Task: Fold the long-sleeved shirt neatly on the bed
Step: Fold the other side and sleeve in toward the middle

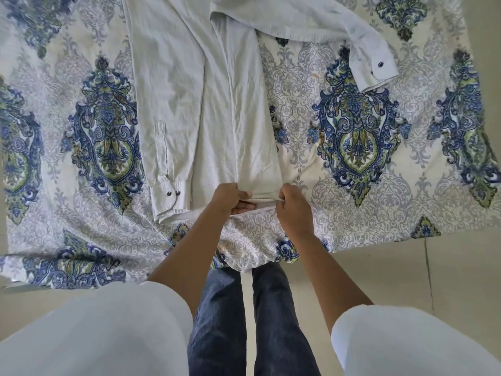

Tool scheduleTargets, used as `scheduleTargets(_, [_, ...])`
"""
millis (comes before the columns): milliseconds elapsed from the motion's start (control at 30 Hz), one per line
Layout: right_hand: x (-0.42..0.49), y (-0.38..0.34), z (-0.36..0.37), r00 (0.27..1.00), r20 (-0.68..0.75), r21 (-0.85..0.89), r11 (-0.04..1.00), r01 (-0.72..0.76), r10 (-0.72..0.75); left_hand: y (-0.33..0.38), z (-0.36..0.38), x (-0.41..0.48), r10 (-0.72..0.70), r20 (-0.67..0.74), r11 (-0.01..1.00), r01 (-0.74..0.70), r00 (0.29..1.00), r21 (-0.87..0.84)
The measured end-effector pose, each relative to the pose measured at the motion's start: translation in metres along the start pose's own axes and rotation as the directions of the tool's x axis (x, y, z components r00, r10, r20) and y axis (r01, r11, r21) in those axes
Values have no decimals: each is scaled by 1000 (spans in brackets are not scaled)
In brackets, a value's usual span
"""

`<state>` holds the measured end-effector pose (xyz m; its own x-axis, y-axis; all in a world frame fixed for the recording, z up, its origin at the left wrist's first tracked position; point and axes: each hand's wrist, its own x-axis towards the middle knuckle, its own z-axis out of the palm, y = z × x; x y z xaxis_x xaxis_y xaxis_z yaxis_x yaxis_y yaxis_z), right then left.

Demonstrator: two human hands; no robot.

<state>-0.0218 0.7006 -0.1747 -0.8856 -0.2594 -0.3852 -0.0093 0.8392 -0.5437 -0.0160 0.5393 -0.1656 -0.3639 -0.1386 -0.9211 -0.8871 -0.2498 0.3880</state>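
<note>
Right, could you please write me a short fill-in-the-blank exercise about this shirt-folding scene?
1. The left hand and right hand both grip the shirt at its bottom ____.
2. The cuff beside the left hand shows ____ buttons.
3. The other cuff lies on the bedsheet toward the person's ____ side.
Missing words: hem; two; right.

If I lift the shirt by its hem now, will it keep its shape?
Probably not: the shirt lies creased and limp, so it should sag between the left hand and right hand. The spread sleeve would likely trail. It looks thin, so probably light.
</note>
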Motion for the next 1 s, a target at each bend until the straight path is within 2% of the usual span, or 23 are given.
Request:
scheduleTargets(67, [-1,5,2,999,43,-75,997,21,-18,-5,3,1,17,-73,1000,-17,997,-9])
scheduleTargets(133, [-4,9,3,998,54,-108,994,28,-22,-6,9,2,123,-196,992,-117,973,41])
scheduleTargets(233, [0,5,-3,996,-67,-91,994,57,-63,7,12,-2,318,-355,944,-260,879,203])
scheduleTargets(300, [6,0,-5,980,-107,-158,976,148,-166,15,9,0,344,-346,925,-251,873,287])
scheduleTargets(367, [10,-1,-3,964,-27,-250,936,250,-264,17,5,3,315,-320,909,-187,893,373])
scheduleTargets(433, [12,0,-2,968,65,-297,921,252,-244,14,3,2,268,-298,899,-127,916,420])
scheduleTargets(533, [23,-10,-11,992,13,-131,983,125,-124,14,5,1,242,-293,921,-124,925,368])
scheduleTargets(600, [41,-23,-17,992,-58,-32,993,113,-114,26,9,4,280,-341,932,-168,897,322])
scheduleTargets(700, [75,-44,-17,972,-71,-29,975,222,-224,51,10,13,368,-385,909,-240,847,341])
scheduleTargets(767, [97,-53,-8,957,-18,-100,953,286,-290,57,6,22,394,-379,870,-208,837,446])
scheduleTargets(833, [112,-55,1,960,37,-152,948,280,-278,57,4,25,383,-379,837,-142,843,529])
scheduleTargets(867, [118,-55,3,968,7,-127,960,252,-253,58,4,27,382,-382,824,-123,842,553])
scheduleTargets(933, [131,-60,1,973,-114,-19,979,202,-203,71,5,28,449,-417,804,-153,790,575])
scheduleTargets(1000, [148,-67,-5,964,-177,31,978,206,-198,98,4,40,601,-387,722,-266,699,639])
